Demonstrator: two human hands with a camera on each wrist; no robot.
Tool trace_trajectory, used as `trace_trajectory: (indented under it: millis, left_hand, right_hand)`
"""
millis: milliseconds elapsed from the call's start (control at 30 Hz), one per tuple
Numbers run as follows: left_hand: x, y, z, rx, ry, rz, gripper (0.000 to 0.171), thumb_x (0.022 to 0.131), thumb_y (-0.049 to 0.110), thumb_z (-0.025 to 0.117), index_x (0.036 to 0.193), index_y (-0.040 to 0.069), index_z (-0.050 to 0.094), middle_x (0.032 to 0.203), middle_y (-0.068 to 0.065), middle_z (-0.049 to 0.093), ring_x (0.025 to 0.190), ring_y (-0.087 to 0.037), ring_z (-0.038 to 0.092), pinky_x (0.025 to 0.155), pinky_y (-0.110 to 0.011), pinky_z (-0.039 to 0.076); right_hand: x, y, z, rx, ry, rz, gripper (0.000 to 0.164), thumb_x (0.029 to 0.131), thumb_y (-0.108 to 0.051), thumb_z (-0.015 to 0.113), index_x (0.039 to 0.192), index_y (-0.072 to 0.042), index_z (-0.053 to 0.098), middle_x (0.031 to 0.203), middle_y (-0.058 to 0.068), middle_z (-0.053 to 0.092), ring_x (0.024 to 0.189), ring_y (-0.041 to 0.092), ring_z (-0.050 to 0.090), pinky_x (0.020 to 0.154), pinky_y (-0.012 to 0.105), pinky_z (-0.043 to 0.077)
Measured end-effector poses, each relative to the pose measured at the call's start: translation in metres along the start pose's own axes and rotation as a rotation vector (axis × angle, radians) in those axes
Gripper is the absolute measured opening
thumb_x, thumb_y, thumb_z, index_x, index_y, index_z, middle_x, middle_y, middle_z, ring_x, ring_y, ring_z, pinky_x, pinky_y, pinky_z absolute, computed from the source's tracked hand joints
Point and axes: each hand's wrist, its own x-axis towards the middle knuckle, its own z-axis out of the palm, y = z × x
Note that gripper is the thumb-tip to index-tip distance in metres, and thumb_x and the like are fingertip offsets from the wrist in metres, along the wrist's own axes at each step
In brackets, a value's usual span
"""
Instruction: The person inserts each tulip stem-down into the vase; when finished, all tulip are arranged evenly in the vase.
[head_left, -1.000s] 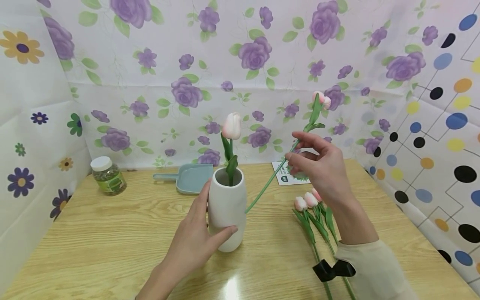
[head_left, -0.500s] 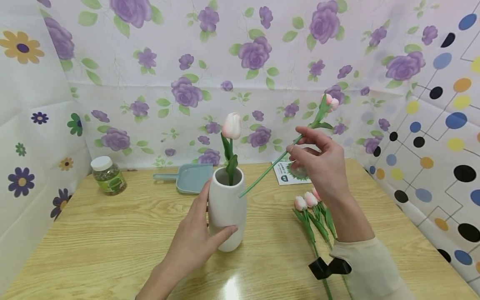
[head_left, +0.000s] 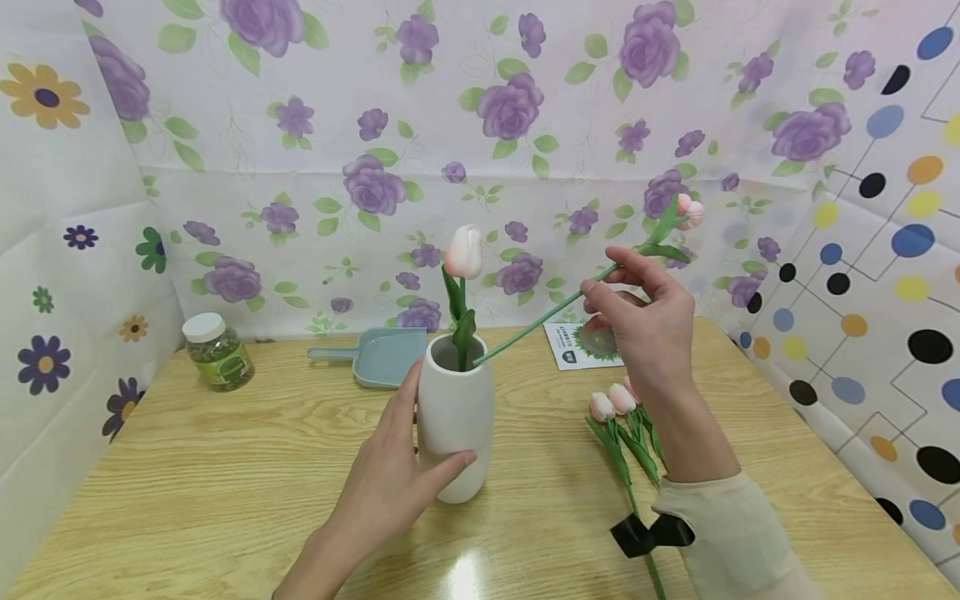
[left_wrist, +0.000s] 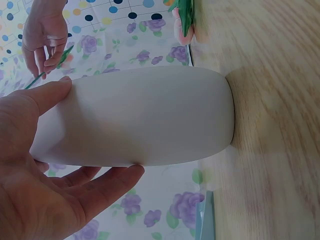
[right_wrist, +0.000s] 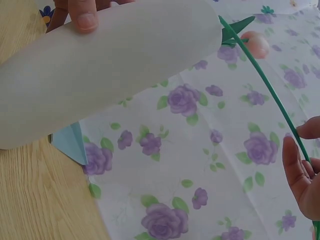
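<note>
A tall white vase (head_left: 455, 425) stands upright on the table, and my left hand (head_left: 397, 467) grips it round the side, thumb in front. One pale pink tulip (head_left: 464, 252) rises out of its mouth. My right hand (head_left: 645, 325) pinches the green stem (head_left: 536, 323) of another artificial tulip between thumb and fingers. This stem slants down leftward, its lower end right at the vase's rim, and its pink heads (head_left: 690, 212) point up to the right. In the right wrist view the stem (right_wrist: 270, 90) crosses in front of the vase mouth.
Several pink tulips (head_left: 621, 400) lie on the table (head_left: 300, 483) at the right, partly under the right sleeve with its black bow (head_left: 652, 535). Behind the vase rests a blue-grey dustpan (head_left: 388, 358). A lidded jar (head_left: 217, 352) stands back left, a printed card (head_left: 581, 346) back right.
My right hand has shifted slightly right and tipped the tulip flatter. Its stem end has risen from beside the vase up to the rim. My left hand stays on the vase.
</note>
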Motion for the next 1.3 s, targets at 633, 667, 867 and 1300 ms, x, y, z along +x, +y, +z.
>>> trace_trajectory:
  millis: [633,667,867,1300]
  left_hand:
    - [0.001,0.001,-0.001,-0.007,-0.008,-0.004,0.118,0.087,0.036,0.089,0.171,0.032,0.006,0.159,-0.005,0.046,0.133,-0.029,0.060,0.092,-0.056,0.058]
    - [0.001,0.001,-0.001,-0.008,-0.007,-0.002,0.118,0.087,0.036,0.089,0.171,0.032,0.006,0.159,-0.005,0.046,0.133,-0.029,0.060,0.092,-0.056,0.058]
    - [0.002,0.001,-0.001,-0.006,-0.006,0.001,0.117,0.088,0.037,0.088,0.171,0.031,0.007,0.160,-0.005,0.045,0.133,-0.028,0.060,0.093,-0.057,0.058]
    - [-0.001,0.001,0.000,-0.008,-0.004,-0.012,0.117,0.087,0.036,0.089,0.171,0.032,0.007,0.160,-0.007,0.046,0.131,-0.029,0.061,0.089,-0.052,0.059]
  right_hand:
    - [-0.001,-0.004,0.011,-0.012,0.029,-0.184,0.047,0.089,0.013,0.072,0.131,-0.007,0.070,0.104,0.008,0.055,0.067,0.010,0.069,0.058,0.025,0.060]
    - [-0.002,-0.005,0.012,-0.020,0.027,-0.201,0.047,0.089,0.014,0.072,0.131,-0.007,0.069,0.104,0.006,0.055,0.067,0.010,0.069,0.058,0.024,0.060]
    - [-0.002,-0.015,0.019,-0.068,0.024,-0.283,0.051,0.088,0.013,0.072,0.134,-0.008,0.070,0.107,0.007,0.056,0.069,0.011,0.069,0.057,0.026,0.061]
    - [-0.003,-0.026,0.040,-0.132,-0.056,-0.387,0.058,0.087,0.015,0.069,0.141,-0.003,0.064,0.113,0.002,0.054,0.072,0.009,0.068,0.060,0.023,0.060]
